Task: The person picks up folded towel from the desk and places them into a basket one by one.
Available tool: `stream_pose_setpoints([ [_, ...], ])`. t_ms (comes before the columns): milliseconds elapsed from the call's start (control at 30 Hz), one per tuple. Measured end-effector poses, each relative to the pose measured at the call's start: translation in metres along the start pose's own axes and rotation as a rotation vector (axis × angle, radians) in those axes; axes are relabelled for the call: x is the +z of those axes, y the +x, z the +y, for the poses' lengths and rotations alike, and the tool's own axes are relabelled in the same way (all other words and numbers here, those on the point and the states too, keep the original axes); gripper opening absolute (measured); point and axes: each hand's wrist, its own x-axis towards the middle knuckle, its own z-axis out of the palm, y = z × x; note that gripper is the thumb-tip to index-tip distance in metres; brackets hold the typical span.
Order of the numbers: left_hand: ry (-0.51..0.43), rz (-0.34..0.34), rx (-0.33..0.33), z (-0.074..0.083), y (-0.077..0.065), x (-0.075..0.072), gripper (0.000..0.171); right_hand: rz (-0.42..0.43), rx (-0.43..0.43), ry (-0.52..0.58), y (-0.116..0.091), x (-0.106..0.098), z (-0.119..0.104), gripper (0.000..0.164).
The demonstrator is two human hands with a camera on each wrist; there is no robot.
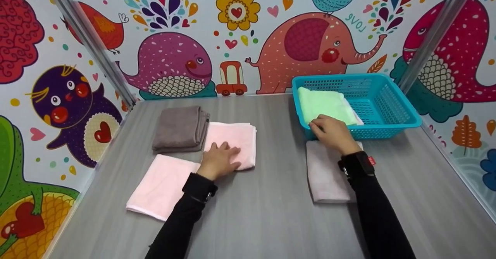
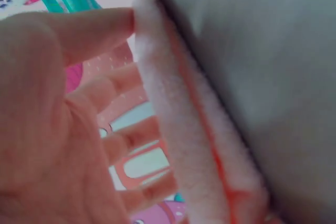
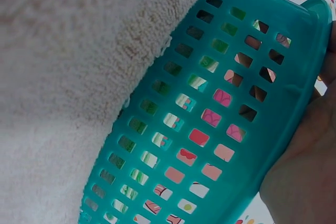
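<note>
A folded pink towel [image 1: 238, 135] lies left of the middle of the table. My left hand [image 1: 220, 160] rests with spread fingers on its near-left part; the left wrist view shows the fingertips touching the pink towel's edge [image 2: 163, 87]. My right hand [image 1: 335, 133] is at the near-left rim of the turquoise basket [image 1: 387, 129], its fingers bent over the rim. What those fingertips touch is hidden. A folded green towel [image 1: 325, 106] lies in the basket's left part, just beyond that hand. Below the right hand, a folded grey-mauve towel [image 1: 327, 177] lies on the table, partly covered by the forearm.
A dark grey-brown folded towel [image 1: 178, 129] lies at the back left. Nearer, a second pink towel [image 1: 161, 185] is partly under the left forearm. Cartoon-printed walls [image 1: 240, 30] enclose the table [image 1: 271, 212], with metal posts [image 1: 91, 42] at the corners.
</note>
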Motion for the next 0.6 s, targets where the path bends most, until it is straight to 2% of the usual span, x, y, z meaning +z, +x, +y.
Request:
stream_pose_setpoints([
  [167,-0.015,-0.02,0.04,0.014,-0.02,-0.001,0.047,0.0,-0.001,-0.001,-0.001,0.0,0.001,0.033],
  [300,-0.015,-0.044,0.114,0.023,-0.033,-0.005,0.038,0.003,-0.001,-0.002,-0.001,0.0,0.001,0.032],
  [400,-0.044,-0.06,0.183,0.025,-0.038,-0.011,0.031,0.001,0.003,-0.003,0.0,0.0,0.001,0.032],
  [467,-0.086,-0.053,0.203,0.023,-0.039,-0.014,0.028,-0.001,0.009,-0.005,0.0,0.0,0.001,0.032],
  [533,-0.099,-0.038,0.163,0.018,-0.039,-0.016,0.031,-0.001,0.011,-0.007,0.0,0.0,0.001,0.032],
  [600,-0.087,-0.025,0.073,0.013,-0.039,-0.017,0.041,-0.003,0.009,-0.005,0.0,0.001,0.001,0.032],
])
